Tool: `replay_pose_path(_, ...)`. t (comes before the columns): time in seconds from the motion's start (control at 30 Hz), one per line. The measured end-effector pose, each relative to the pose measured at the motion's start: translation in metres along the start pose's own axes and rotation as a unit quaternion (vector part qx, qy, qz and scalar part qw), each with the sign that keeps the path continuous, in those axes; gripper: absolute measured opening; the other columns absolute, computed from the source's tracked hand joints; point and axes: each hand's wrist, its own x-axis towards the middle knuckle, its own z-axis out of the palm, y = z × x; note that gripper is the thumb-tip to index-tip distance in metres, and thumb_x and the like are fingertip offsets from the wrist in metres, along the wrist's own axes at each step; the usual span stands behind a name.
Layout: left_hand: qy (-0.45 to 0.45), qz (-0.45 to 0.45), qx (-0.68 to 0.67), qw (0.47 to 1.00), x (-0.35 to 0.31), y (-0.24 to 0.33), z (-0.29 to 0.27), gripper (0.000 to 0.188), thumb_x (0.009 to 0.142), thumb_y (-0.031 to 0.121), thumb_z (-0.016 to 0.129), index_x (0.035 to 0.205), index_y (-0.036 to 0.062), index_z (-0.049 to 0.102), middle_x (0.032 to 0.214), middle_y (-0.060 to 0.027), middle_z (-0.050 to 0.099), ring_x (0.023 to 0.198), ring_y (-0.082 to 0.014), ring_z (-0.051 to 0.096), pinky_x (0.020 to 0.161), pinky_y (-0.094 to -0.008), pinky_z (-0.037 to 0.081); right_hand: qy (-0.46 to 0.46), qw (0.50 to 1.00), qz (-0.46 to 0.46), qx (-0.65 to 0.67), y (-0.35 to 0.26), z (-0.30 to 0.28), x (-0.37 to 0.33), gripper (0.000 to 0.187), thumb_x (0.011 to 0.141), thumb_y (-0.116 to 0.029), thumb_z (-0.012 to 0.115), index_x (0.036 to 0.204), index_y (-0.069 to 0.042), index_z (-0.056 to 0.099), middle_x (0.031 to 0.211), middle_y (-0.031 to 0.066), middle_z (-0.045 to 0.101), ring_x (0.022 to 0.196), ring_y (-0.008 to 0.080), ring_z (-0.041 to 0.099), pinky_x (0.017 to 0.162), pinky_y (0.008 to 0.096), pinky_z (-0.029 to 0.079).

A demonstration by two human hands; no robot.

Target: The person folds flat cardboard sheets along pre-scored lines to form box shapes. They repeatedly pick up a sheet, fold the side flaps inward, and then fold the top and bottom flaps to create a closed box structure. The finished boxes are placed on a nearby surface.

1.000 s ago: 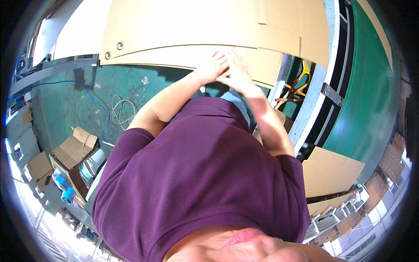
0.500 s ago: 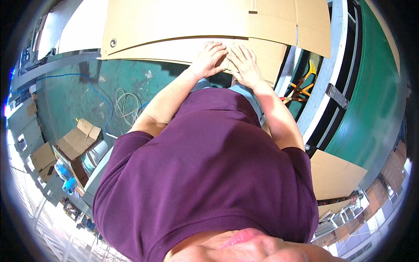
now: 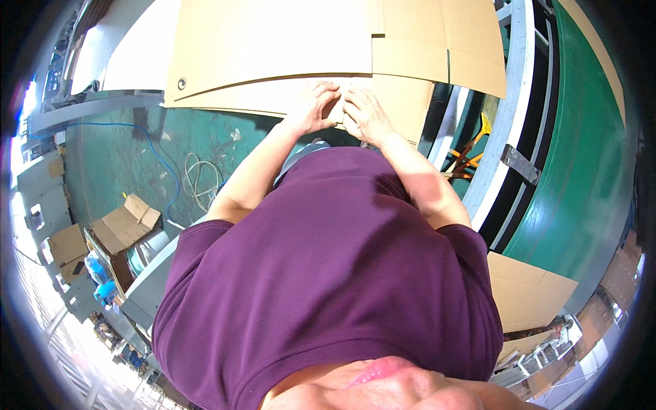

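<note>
Flat cardboard sheets [image 3: 273, 55] lie stacked in front of me, the upper one overlapping a lower sheet [image 3: 400, 102] whose near edge sticks out toward my body. My left hand [image 3: 314, 109] is bent over that near edge, with fingers curled and the thumb below them. Close beside it, my right hand [image 3: 367, 117] also curls its fingers on the lower sheet. A narrow strip of cardboard shows between the two hands. The undersides of the fingers are partly hidden.
On the right, a grey metal rail [image 3: 523, 61] runs along a green belt surface [image 3: 581, 150]. A yellow-and-orange object [image 3: 484, 126] shows beneath. Blue hose [image 3: 154, 147] and a coiled pale cable [image 3: 198, 179] lie on the green floor. An opened carton [image 3: 126, 222] stands lower left.
My fingers were spread flatter on the cardboard and are now curled at its near edge. Both hands sit slightly lower and further left in view; the whole scene has shifted a little.
</note>
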Motion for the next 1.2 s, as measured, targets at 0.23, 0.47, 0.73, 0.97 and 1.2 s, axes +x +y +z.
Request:
replay_pose_path(0.23, 0.011, 0.034, 0.079, 0.996, 0.092, 0.029, -0.020, 0.042, 0.082, 0.019, 0.065, 0.122, 0.0115, 0.057, 0.129, -0.0066, 0.054, 0.122, -0.0277, 0.049, 0.103, -0.0443, 0.040, 0.053, 0.996, 0.057, 0.037, 0.005, -0.017, -0.020, 0.044, 0.067, -0.015, 0.075, 0.106, -0.001, 0.059, 0.126, 0.0180, 0.051, 0.123, 0.0341, 0.046, 0.106, 0.0468, 0.035)
replay_pose_path(0.47, -0.036, 0.056, 0.207, 0.976, 0.099, 0.026, -0.005, 0.031, 0.084, 0.022, 0.062, 0.113, 0.0099, 0.059, 0.126, -0.0031, 0.055, 0.124, -0.0206, 0.045, 0.101, -0.0384, 0.036, 0.556, 0.628, 0.501, 0.214, 0.105, -0.083, -0.078, 0.071, 0.078, -0.015, 0.076, 0.129, 0.006, 0.032, 0.119, 0.0209, 0.047, 0.106, 0.0303, 0.052, 0.096, 0.0474, 0.042)
replay_pose_path(0.73, -0.046, 0.107, 0.159, 0.980, 0.060, 0.024, -0.024, 0.013, 0.080, 0.013, 0.062, 0.091, 0.0068, 0.061, 0.103, -0.0053, 0.062, 0.101, -0.0221, 0.056, 0.090, -0.0329, 0.044, 0.562, 0.632, 0.443, 0.297, 0.113, -0.166, -0.102, 0.026, 0.082, 0.005, 0.063, 0.107, 0.006, 0.058, 0.099, 0.0149, 0.065, 0.086, 0.0233, 0.065, 0.074, 0.0322, 0.054)
replay_pose_path(0.97, 0.081, 0.199, 0.117, 0.970, 0.033, -0.002, -0.011, 0.018, 0.076, 0.016, 0.068, 0.091, 0.0081, 0.062, 0.101, -0.0055, 0.063, 0.103, -0.0235, 0.058, 0.089, -0.0346, 0.046, 0.181, 0.961, 0.164, -0.131, -0.037, -0.088, 0.023, 0.046, 0.072, 0.001, 0.056, 0.119, 0.005, 0.057, 0.123, 0.0214, 0.057, 0.113, 0.0349, 0.056, 0.098, 0.0402, 0.045)
replay_pose_path(1.2, 0.112, 0.229, 0.097, 0.962, 0.037, -0.009, -0.011, 0.022, 0.071, 0.015, 0.068, 0.091, 0.0068, 0.062, 0.097, -0.0059, 0.063, 0.101, -0.0239, 0.059, 0.085, -0.0371, 0.047, -0.085, 0.903, 0.159, -0.390, -0.008, 0.015, 0.050, 0.029, 0.079, -0.014, 0.055, 0.103, 0.001, 0.061, 0.107, 0.0201, 0.058, 0.085, 0.0237, 0.059, 0.075, 0.0321, 0.050)
